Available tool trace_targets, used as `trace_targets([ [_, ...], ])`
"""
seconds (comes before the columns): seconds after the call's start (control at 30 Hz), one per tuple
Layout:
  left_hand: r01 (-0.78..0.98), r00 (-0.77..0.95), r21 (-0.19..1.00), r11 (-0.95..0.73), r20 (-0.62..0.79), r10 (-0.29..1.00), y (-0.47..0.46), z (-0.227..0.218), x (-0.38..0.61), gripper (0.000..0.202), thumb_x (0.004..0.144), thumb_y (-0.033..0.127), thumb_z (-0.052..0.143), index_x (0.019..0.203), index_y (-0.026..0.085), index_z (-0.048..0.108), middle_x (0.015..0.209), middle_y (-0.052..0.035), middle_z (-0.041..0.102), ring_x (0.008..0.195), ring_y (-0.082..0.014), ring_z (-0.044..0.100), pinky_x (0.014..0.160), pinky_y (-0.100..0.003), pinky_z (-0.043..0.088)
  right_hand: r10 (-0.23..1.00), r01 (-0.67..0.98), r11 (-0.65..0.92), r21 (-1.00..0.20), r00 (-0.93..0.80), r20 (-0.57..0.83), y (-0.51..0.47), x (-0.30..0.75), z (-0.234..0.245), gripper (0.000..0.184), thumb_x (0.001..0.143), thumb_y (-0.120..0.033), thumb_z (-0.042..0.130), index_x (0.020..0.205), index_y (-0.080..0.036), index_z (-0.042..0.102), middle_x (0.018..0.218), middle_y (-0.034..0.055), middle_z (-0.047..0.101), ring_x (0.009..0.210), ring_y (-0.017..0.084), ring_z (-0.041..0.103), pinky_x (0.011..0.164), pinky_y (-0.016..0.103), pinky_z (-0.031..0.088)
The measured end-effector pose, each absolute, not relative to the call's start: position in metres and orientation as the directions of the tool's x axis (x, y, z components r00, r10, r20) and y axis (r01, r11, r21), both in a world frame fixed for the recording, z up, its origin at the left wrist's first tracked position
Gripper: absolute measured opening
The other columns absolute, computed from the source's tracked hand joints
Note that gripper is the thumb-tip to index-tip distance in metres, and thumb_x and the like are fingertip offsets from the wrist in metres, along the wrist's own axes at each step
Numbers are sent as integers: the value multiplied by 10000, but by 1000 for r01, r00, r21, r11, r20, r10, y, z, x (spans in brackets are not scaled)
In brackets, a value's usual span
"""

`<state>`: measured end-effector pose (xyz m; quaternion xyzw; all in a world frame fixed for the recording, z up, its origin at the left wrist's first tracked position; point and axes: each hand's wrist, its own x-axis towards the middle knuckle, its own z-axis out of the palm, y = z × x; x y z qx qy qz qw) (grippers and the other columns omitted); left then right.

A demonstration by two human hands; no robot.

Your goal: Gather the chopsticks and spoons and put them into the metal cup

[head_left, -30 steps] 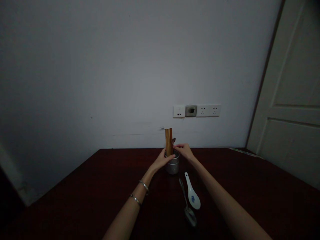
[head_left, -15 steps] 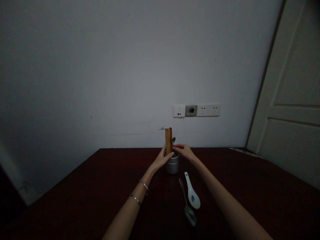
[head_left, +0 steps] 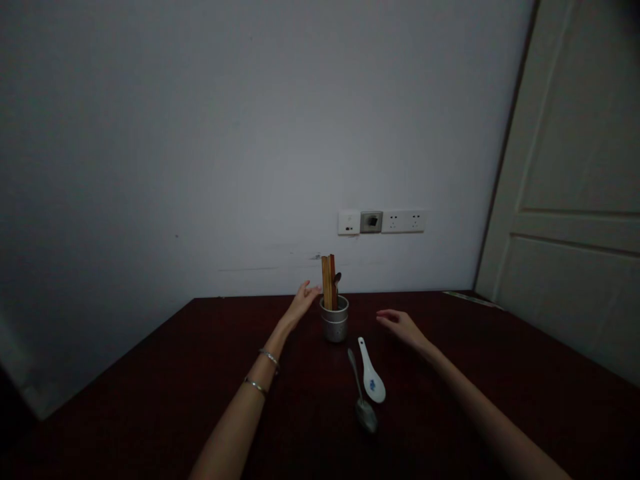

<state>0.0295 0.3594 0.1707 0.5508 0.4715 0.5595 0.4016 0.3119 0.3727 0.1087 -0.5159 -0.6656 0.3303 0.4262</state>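
Note:
A silver-grey metal holder (head_left: 335,329) stands upright on the table. A bundle of wooden chopsticks (head_left: 328,283) rises out of it, with a small dark spoon (head_left: 338,277) leaning beside them, its bowl up. My left hand (head_left: 301,301) is just left of the holder, open and empty, fingers pointing at the chopsticks. To the right of the holder, my right hand (head_left: 400,325) hovers apart from it, fingers loosely curved with nothing in them. Nearer to me lie a white ceramic spoon (head_left: 374,387) with a blue mark and a metal spoon (head_left: 367,417), side by side.
The dark reddish table (head_left: 165,387) reaches back to a pale wall (head_left: 250,167). Sockets and switches (head_left: 403,222) are set in the wall behind the holder. A flat strip (head_left: 473,300) lies at the back right edge, near a panelled door (head_left: 565,200).
Both hands have come away from the holder, the left one to the left and the right one to the right. My right fingers have let go of the small spoon, which stays in the holder.

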Motion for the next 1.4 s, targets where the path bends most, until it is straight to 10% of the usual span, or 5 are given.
trace_targets([
  [0.2, 395, -232, 772, -497, 608, 760, 339, 217, 19, 566, 685, 391, 624, 1167, 151, 451, 1125, -153, 533, 1053, -231, 498, 865, -362, 386, 926, 633, 359, -685, -152, 345, 338, 333, 75, 322, 731, -297, 507, 984, -136, 625, 1013, 113, 634, 946, 224, 583, 868, 325, 414],
  [0.37, 624, 10, 412, -664, 846, 534, 287, 247, 43, 180, 750, 223, 526, 911, 183, 595, 949, -67, 590, 921, -175, 538, 796, -298, 418, 889, 733, 418, -536, -211, 405, 326, 329, 67, 321, 757, -244, 463, 1018, -133, 613, 1068, 125, 603, 1009, 226, 546, 918, 316, 378],
  [0.57, 659, 618, 109, -744, 485, 618, 247, 206, 75, 200, 764, 177, 505, 933, 203, 609, 858, -26, 629, 791, -142, 583, 700, -244, 432, 870, 809, 443, -387, -284, 403, 325, 325, 66, 347, 791, -233, 410, 1048, -103, 602, 1121, 140, 576, 1066, 227, 511, 940, 318, 354],
  [0.73, 617, 785, -156, -771, 196, 588, 238, 163, 77, 189, 781, 176, 497, 925, 216, 612, 802, -25, 653, 726, -143, 610, 586, -207, 406, 869, 829, 438, -349, -290, 401, 324, 325, 65, 358, 802, -243, 395, 1063, -97, 593, 1125, 144, 573, 1065, 228, 512, 942, 318, 354],
  [1.4, 542, 840, -316, -779, 231, 491, 249, 116, 73, 197, 833, 238, 451, 977, 212, 583, 712, -24, 627, 569, -114, 582, 515, -197, 367, 860, 820, 450, -354, -290, 420, 321, 325, 68, 345, 803, -239, 392, 1046, -106, 598, 1099, 141, 583, 1054, 223, 513, 921, 317, 361],
])
